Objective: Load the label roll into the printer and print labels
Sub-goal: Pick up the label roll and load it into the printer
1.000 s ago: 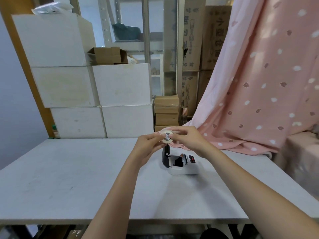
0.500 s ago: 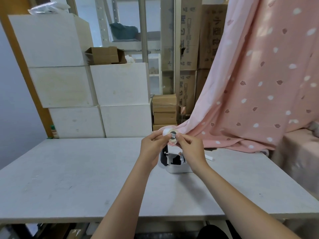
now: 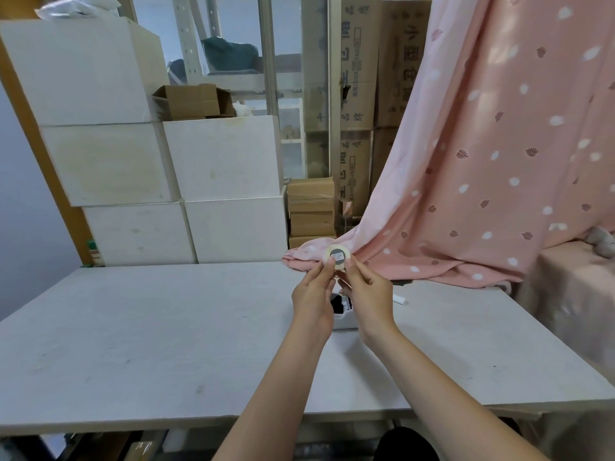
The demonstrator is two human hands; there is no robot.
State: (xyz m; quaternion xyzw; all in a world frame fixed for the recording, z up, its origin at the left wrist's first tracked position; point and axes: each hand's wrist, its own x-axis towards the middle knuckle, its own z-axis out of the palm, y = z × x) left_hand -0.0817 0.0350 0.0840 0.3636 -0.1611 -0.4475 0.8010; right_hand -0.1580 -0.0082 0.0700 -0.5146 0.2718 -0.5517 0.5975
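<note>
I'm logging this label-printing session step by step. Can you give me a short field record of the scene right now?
label roll: held up above the printer, flat face toward the camera
left hand: pinches the roll's lower left edge
right hand: pinches the roll's lower right edge
printer: white, on the table, mostly hidden behind the hands
roll loaded: not yet
backdrop: pink patterned cloth, white boxes

Label roll (image 3: 336, 256): small cream disc, grey round sticker on its face, held upright facing the camera, pinched at its lower edge. Printer (image 3: 342, 311): white, compartment open and dark inside, on the table below, mostly hidden.
</note>
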